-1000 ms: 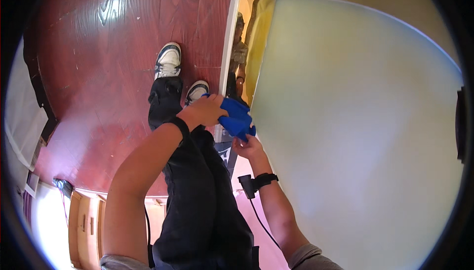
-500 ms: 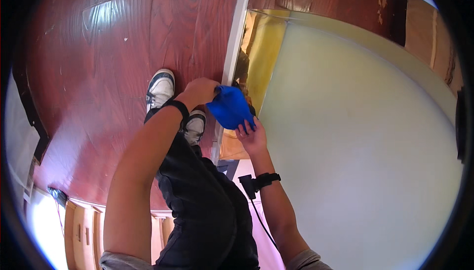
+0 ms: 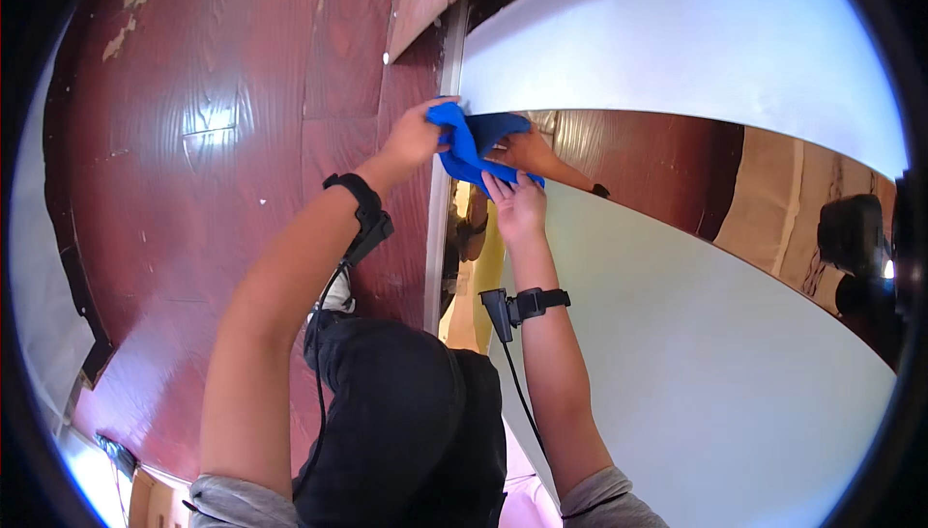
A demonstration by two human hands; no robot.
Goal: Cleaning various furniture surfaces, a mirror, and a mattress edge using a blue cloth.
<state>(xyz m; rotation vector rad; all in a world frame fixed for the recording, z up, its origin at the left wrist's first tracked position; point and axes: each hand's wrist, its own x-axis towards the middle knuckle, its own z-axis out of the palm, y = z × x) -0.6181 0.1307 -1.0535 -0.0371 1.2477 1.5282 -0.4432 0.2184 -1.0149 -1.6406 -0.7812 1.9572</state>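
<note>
A crumpled blue cloth (image 3: pixel 466 144) is pressed against the left edge of a large mirror (image 3: pixel 696 354). My left hand (image 3: pixel 414 138) grips the cloth's left side, over the mirror's thin metal frame (image 3: pixel 437 238). My right hand (image 3: pixel 516 203) lies on the glass with its fingertips on the cloth's lower edge. Just above my right hand, a hand's reflection (image 3: pixel 530 151) meets the cloth in the mirror. Both wrists carry black bands with a small device and cable.
Glossy red-brown wooden floor (image 3: pixel 203 151) spreads to the left of the mirror. My dark trousers (image 3: pixel 406 422) fill the lower middle. The mirror reflects a pale surface, wood panels and a dark object (image 3: pixel 855 238) at the right.
Both hands have carried the blue cloth farther up along the mirror's left edge. My view has tilted, so my shoes have dropped out of sight and the mirror shows a different reflection.
</note>
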